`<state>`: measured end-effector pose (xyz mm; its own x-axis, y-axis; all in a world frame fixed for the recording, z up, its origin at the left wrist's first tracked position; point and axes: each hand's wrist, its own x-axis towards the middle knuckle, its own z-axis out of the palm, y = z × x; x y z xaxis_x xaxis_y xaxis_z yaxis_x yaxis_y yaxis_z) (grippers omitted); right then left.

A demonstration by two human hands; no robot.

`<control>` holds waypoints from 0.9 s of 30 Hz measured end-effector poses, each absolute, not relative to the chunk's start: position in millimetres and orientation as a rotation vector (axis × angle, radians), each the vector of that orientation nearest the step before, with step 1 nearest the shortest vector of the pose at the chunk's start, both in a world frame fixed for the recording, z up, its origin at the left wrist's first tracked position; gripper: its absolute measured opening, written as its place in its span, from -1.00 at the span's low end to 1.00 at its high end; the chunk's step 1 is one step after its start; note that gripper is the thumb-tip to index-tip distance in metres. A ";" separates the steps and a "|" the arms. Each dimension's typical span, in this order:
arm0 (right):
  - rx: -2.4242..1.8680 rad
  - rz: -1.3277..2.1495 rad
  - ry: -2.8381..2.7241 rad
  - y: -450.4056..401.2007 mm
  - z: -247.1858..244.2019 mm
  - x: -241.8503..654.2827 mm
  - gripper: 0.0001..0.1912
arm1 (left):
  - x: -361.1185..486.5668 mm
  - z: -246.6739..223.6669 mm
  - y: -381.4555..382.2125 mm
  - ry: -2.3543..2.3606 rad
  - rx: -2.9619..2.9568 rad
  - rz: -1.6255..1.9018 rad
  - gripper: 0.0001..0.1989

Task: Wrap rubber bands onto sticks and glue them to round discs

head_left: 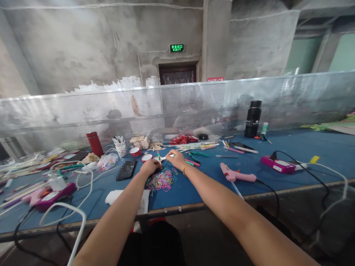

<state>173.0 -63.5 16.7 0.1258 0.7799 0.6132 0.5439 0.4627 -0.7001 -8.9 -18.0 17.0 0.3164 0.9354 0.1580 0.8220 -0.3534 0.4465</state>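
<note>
My left hand pinches a small stick with green and red bands, held upright above the table. My right hand is closed around a white marker pen, whose front end points left and meets or nearly meets the stick. The exact contact is too small to tell. Just below both hands lies a tangled heap of colourful rubber bands or cords. A round white-topped tin or lid sits behind my left hand.
A phone, white cables and a purple power strip lie left. To the right are green-handled pliers, a pink glue gun, another purple power strip and a black bottle. A perforated metal screen runs behind.
</note>
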 end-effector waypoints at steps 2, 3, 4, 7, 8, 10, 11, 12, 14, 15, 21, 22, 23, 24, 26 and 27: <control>-1.212 0.251 -1.523 -63.5 17.0 173.4 -0.86 | -9.1 15.7 -16.3 1.572 2.303 0.575 -0.78; -1.210 0.254 -1.520 -63.6 17.1 173.4 -0.85 | -9.1 15.2 -15.7 1.570 2.301 0.580 -0.78; -1.199 0.257 -1.523 -63.8 17.1 173.2 -0.85 | -9.1 14.9 -15.3 1.573 2.300 0.585 -0.77; -1.158 0.258 -1.554 -64.3 16.7 172.3 -0.85 | -9.0 15.3 -16.0 1.584 2.308 0.584 -0.76; -1.159 0.257 -1.561 -64.3 16.5 172.2 -0.85 | -8.9 15.8 -16.8 1.583 2.312 0.576 -0.75; -1.184 0.257 -1.556 -63.9 16.2 172.4 -0.86 | -8.7 17.1 -18.7 1.588 2.313 0.557 -0.75; -1.198 0.257 -1.550 -63.5 16.0 172.7 -0.86 | -8.5 17.6 -19.7 1.593 2.312 0.551 -0.75; -1.206 0.256 -1.542 -63.1 15.9 172.9 -0.86 | -8.4 18.1 -20.4 1.599 2.312 0.550 -0.75; -1.198 0.255 -1.534 -62.3 15.7 173.1 -0.86 | -8.3 18.5 -21.1 1.601 2.313 0.564 -0.75; -1.190 0.259 -1.535 -62.0 15.6 173.0 -0.85 | -8.3 18.4 -20.9 1.594 2.316 0.571 -0.75; -1.191 0.249 -1.537 -61.2 15.1 172.2 -0.85 | -8.6 16.2 -17.0 1.582 2.298 0.590 -0.78; -1.197 0.247 -1.530 -61.1 14.9 172.4 -0.85 | -8.6 16.0 -16.6 1.579 2.299 0.589 -0.78; -1.196 0.245 -1.526 -60.8 14.6 172.5 -0.84 | -8.7 15.8 -16.3 1.580 2.299 0.590 -0.77; -1.189 0.243 -1.526 -60.5 14.2 172.6 -0.84 | -8.8 15.7 -16.2 1.587 2.298 0.592 -0.77; -1.167 0.238 -1.540 -59.6 13.3 172.5 -0.84 | -8.9 15.7 -16.3 1.599 2.300 0.593 -0.77; -1.163 0.237 -1.546 -59.1 12.8 172.4 -0.84 | -8.9 15.9 -16.5 1.599 2.305 0.590 -0.77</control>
<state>172.4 -59.1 12.8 0.1181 0.7612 0.6377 0.5353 0.4921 -0.6865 -8.9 -16.5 15.9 0.3064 0.9359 0.1738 0.8243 -0.3522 0.4434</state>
